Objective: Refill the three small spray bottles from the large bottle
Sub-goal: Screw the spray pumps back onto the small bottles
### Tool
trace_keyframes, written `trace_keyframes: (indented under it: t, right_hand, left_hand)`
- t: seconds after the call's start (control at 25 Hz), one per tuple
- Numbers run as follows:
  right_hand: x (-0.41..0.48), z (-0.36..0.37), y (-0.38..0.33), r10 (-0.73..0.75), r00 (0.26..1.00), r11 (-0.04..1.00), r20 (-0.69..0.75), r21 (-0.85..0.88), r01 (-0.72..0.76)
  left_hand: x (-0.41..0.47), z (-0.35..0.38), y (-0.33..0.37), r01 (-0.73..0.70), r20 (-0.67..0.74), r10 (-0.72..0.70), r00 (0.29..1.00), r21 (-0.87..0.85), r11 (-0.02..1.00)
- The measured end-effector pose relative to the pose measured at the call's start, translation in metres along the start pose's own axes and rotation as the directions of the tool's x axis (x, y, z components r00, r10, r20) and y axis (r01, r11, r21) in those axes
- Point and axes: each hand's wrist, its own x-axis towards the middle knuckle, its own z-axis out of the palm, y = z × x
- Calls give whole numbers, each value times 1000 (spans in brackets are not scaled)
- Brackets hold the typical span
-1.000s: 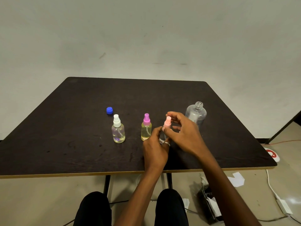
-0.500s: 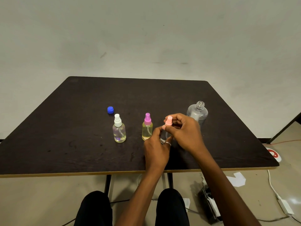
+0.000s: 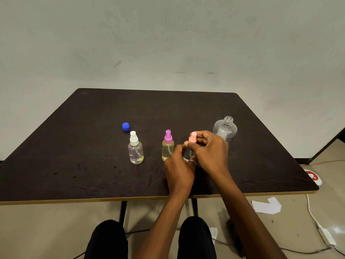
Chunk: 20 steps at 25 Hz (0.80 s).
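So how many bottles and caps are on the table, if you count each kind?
Small spray bottles: 3 (white-topped spray bottle, purple-topped spray bottle, pink-topped spray bottle)
Large clear bottle: 1
Loose blue cap: 1
Total: 5

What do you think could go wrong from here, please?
The uncapped large bottle stands right behind the right hand; a bump could tip it. The left hand, gripping the pink-capped bottle, sits beside the purple-capped bottle and might knock it. The pink cap, pinched by the right hand, may seat crooked.
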Motion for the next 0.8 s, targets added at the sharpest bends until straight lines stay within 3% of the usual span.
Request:
trace_keyframes:
  t: [0.52,0.8]
  right_hand:
    - [11,7,3,34,998,999,-47,-39,-35]
    - [4,4,3,-32,999,998,-33,-53,30]
  left_hand:
    - [6,12,3,8,-53,-7,999,17,1000]
    - [1,10,4,-23,-40,25,999,39,999]
